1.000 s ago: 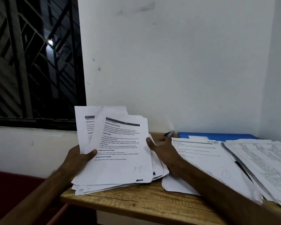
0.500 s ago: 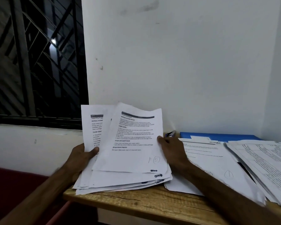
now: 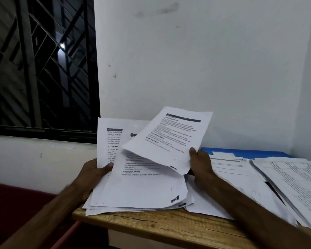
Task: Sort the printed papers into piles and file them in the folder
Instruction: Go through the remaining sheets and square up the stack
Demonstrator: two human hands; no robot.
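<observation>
A stack of printed papers (image 3: pixel 142 191) leans up from the left end of the wooden table (image 3: pixel 169 229). My left hand (image 3: pixel 92 173) grips the stack's left edge, thumb on the front. My right hand (image 3: pixel 201 164) pinches the lower right corner of a single printed sheet (image 3: pixel 169 139), lifted off the stack and tilted to the right. A second pile of papers (image 3: pixel 241 178) lies flat to the right of my right hand. A third pile (image 3: pixel 298 187) covers the table's right end. The blue folder (image 3: pixel 250 152) lies against the wall behind the piles, mostly covered.
A white wall rises directly behind the table, with a corner at the far right. A barred dark window (image 3: pixel 43 69) and its white ledge stand to the left. Something red (image 3: pixel 16 209) sits low beside the table's left end.
My right hand has peeled the top sheet off the stack and carried it up and to the right. The left hand keeps hold of the stack, which now shows another printed page.
</observation>
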